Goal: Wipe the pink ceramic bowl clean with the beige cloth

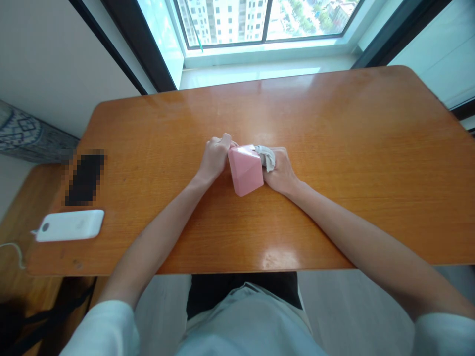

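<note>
A pink box-like object [245, 169] stands tilted in the middle of the wooden table [334, 148]. My left hand [214, 157] is closed against its left side and holds it. My right hand [280, 172] sits at its right side, fingers curled round a crumpled white cloth or tissue [266, 156] pressed against the top right of the pink object.
A white power bank [70, 225] with a cable lies near the table's front left corner. Behind it is a dark, pixelated flat object [85, 178]. A window [260, 20] runs along the far edge, and a patterned item [22, 133] is at the left.
</note>
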{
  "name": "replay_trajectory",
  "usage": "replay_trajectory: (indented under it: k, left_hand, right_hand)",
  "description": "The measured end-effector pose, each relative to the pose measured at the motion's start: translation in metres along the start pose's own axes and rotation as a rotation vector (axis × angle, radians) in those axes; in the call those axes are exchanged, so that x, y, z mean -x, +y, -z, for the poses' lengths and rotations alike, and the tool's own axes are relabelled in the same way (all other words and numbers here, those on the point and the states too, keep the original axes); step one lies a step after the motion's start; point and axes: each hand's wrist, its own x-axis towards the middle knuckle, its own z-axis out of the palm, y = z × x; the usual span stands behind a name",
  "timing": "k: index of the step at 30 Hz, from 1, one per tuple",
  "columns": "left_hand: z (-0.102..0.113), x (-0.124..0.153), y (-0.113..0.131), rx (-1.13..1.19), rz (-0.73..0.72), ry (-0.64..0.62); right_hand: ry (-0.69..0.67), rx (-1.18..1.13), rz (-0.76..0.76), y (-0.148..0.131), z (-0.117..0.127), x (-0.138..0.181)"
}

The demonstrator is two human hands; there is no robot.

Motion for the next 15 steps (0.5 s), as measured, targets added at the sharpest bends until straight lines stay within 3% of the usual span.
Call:
replay_trajectory:
  k: [15]
  left_hand:
    - [0.001,0.005,-0.007,-0.096,-0.113,0.099]
  right_hand:
    - [0.024,-0.016,0.0,-0.001,-0.002,-0.001]
